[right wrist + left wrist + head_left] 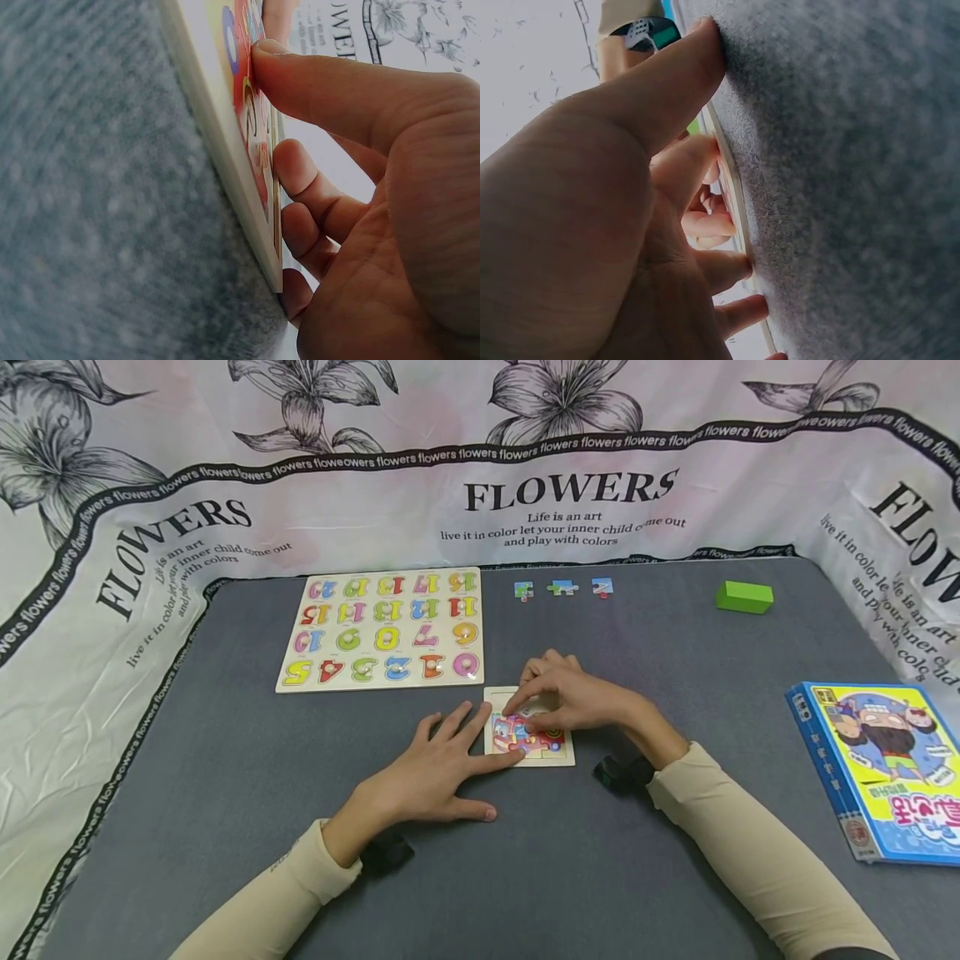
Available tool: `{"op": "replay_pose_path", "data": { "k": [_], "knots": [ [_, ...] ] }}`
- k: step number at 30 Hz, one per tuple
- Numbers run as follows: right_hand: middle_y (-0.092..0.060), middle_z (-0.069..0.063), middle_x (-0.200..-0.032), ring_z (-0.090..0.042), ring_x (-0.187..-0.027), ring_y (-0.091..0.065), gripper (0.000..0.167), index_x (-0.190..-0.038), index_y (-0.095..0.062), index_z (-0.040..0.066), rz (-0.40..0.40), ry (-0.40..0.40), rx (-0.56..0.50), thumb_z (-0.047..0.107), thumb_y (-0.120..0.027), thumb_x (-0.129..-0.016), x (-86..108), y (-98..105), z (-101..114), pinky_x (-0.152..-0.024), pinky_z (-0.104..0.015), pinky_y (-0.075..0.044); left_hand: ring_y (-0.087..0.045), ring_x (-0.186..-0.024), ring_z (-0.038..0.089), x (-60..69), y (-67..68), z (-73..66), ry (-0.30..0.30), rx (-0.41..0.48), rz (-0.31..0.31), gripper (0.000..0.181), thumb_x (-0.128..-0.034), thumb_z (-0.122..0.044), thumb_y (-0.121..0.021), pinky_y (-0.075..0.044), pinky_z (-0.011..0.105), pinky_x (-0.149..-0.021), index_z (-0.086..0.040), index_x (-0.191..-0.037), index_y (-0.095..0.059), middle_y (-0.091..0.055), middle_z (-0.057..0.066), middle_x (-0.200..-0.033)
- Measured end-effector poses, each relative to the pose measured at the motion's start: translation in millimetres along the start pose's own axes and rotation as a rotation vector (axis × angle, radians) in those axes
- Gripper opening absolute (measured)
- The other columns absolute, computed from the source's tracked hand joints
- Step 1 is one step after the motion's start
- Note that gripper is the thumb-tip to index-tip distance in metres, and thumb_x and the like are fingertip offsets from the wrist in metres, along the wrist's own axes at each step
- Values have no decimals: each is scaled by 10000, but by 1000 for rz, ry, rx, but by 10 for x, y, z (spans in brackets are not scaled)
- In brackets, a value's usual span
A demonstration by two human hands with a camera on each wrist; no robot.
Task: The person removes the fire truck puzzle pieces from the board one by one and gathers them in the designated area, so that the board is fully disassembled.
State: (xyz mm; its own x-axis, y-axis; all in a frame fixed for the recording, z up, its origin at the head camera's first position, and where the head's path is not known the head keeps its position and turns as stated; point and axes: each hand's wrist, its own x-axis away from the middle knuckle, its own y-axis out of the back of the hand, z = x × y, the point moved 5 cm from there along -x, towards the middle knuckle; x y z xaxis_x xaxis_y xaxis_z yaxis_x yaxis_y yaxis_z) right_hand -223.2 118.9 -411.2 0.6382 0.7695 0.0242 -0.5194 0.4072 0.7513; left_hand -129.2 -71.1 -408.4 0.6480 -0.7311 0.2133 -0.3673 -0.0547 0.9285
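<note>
A small wooden jigsaw board point(557, 762) with a red vehicle picture lies on the grey table. My left hand point(431, 777) spreads its fingers flat at the board's left side, the index finger reaching over its lower edge. From above, my right hand point(577, 695) covers the upper right of the board. Its thumb and index finger pinch a puzzle piece point(514, 727) at the picture's left part, mostly hidden by the fingers. In the right wrist view the thumb touches the picture on the board point(217, 142), the other fingers curled beside its edge.
Behind the left hand lies a number board point(375, 684) with coloured digits. Three loose jigsaw pieces point(562, 587) form a row at the back, and a green block point(744, 597) sits farther right. A blue and yellow box point(885, 768) lies at the right edge.
</note>
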Motion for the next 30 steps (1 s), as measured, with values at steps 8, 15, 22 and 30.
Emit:
{"op": "replay_pose_path", "data": {
  "k": [8,15,22,30],
  "knots": [
    [-591,33,-1042,-168,-931,-342,244,-1114,-798,299,7,-3,-16,203,-790,-890,-3,-3,-6,-835,-400,-196,-26,-1599,381,-2,-9,12,21,-6,17,839,-906,-664,-628,-147,671,-1197,-399,-1609,-255,-8,111,-1735],
    [-593,8,-1035,-173,-938,-347,244,-1106,-800,287,2,4,-16,183,-789,-886,-4,0,7,-844,-403,-193,-22,-1599,375,-6,-22,26,31,-7,11,831,-898,-680,-625,-152,671,-1193,-411,-1600,-272,-7,94,-1737],
    [-598,14,-1033,-173,-928,-345,241,-1099,-796,294,5,5,-27,185,-795,-884,-14,1,14,-832,-402,-190,-29,-1598,381,-1,-17,28,31,2,5,818,-900,-666,-635,-150,674,-1192,-408,-1596,-290,-12,99,-1737],
    [-620,37,-1030,-174,-917,-345,245,-1103,-788,291,4,6,-30,176,-793,-886,-8,-1,15,-816,-399,-188,-19,-1600,372,-6,-19,28,38,9,9,822,-896,-666,-642,-140,671,-1197,-413,-1595,-289,-6,91,-1738]
  ]
}}
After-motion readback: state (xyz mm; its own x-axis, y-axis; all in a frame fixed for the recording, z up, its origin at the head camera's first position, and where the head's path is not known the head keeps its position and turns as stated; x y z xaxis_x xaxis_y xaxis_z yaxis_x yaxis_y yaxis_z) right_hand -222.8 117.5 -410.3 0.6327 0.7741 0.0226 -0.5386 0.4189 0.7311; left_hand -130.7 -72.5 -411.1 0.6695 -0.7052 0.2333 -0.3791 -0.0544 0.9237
